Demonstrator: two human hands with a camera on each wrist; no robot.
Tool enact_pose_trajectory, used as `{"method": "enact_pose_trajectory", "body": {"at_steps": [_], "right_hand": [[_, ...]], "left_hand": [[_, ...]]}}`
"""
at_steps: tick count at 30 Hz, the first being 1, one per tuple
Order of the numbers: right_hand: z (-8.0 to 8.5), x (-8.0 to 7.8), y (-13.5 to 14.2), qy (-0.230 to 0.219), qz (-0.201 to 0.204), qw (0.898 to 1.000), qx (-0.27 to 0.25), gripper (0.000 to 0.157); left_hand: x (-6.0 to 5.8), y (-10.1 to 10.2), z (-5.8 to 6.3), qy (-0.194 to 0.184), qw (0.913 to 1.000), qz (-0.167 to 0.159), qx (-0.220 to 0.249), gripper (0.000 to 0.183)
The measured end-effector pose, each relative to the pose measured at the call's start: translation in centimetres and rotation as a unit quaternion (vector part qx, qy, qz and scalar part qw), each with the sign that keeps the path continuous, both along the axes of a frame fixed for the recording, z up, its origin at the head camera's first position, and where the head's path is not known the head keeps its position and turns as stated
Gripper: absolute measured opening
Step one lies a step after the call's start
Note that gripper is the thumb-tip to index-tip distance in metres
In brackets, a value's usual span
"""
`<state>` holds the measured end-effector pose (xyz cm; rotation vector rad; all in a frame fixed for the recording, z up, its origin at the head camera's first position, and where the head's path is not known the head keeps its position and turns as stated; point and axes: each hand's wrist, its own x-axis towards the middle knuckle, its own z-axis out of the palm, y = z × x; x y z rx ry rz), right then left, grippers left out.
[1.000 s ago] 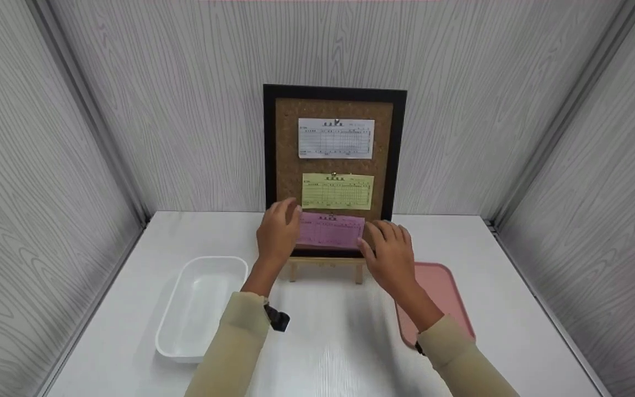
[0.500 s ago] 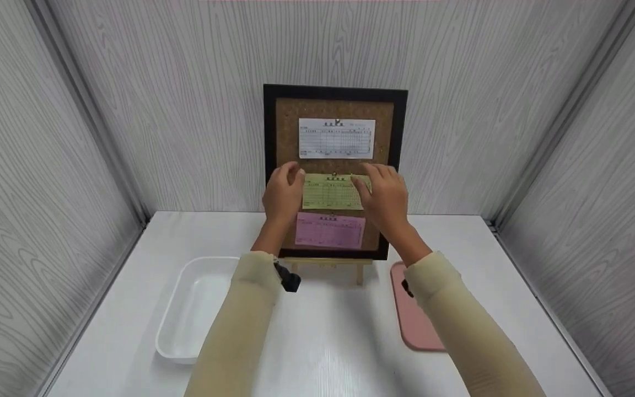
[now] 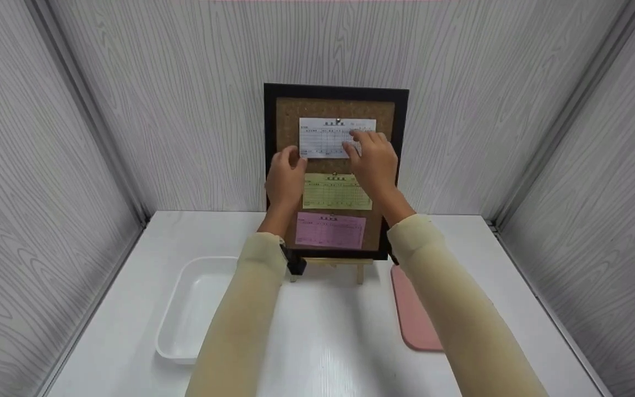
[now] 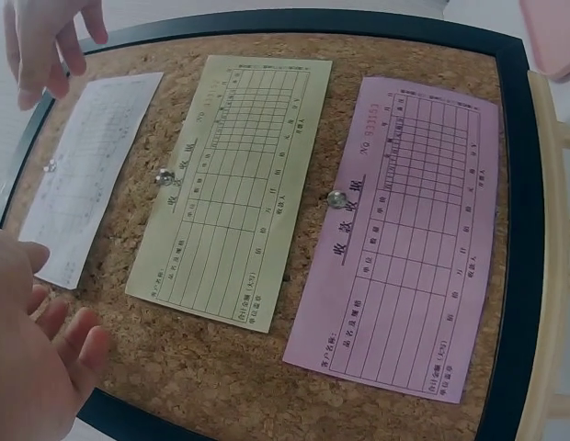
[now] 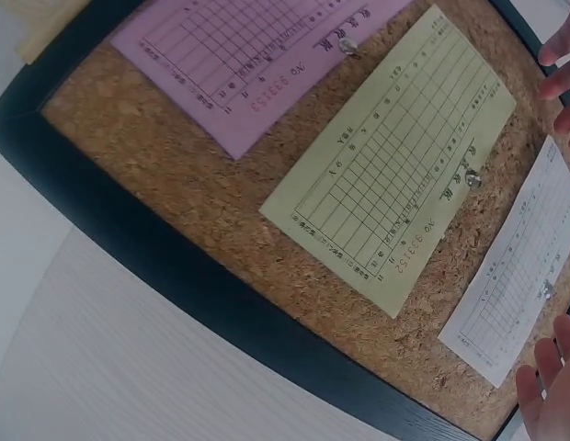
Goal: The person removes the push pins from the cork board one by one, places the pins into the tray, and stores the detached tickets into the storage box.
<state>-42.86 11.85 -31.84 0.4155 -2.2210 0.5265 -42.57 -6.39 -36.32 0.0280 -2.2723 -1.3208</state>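
A cork board [image 3: 290, 116] in a black frame leans upright on a small wooden easel [image 3: 360, 271]. A clear-headed push pin holds each of its paper receipt slips: a white slip [image 3: 320, 140] on top, a yellow-green slip [image 3: 331, 193] in the middle and a pink slip [image 3: 329, 231] below. My left hand [image 3: 286, 177] is by the white slip's lower left corner, fingers loosely bent. Over that slip's right part, my right hand [image 3: 375, 160] has thumb and fingers apart. The left wrist view shows the white slip [image 4: 92, 175] between both hands, with nothing in their grasp.
A white rectangular tub [image 3: 171, 320] stands at the left of the white table. On the right lies a pink tray [image 3: 414, 320], partly hidden by my right sleeve. Wood-grain panels rise behind and at both sides.
Both hands have moved up the board, from beside the pink slip, past the yellow-green one, to the white slip. The slips have stayed in place.
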Motion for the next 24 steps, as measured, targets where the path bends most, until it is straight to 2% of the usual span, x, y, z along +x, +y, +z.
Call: {"method": "enact_pose_trajectory", "body": {"at_steps": [7,14,18,24], "right_hand": [[0.0,-1.6,-0.9,0.01,-0.019,1.0,0.018,0.029],[0.8,-3.2,-1.7,-0.022,-0.049,0.998,-0.015,0.028],[1.2,-3.9,-2.1,-0.046,-0.058,0.997,-0.032,0.029],[1.5,-4.4,-2.5,-0.078,-0.052,0.994,-0.055,0.029]], "left_hand": [[-0.9,0.5,-0.1,-0.013,0.9993,0.002,0.034,0.038],[-1.1,0.4,0.3,-0.024,0.9967,0.007,0.077,0.036],[-1.3,0.0,0.6,-0.019,0.9965,0.012,0.081,0.032],[-1.9,-0.4,0.7,0.0,0.9976,0.003,0.07,0.025]]}}
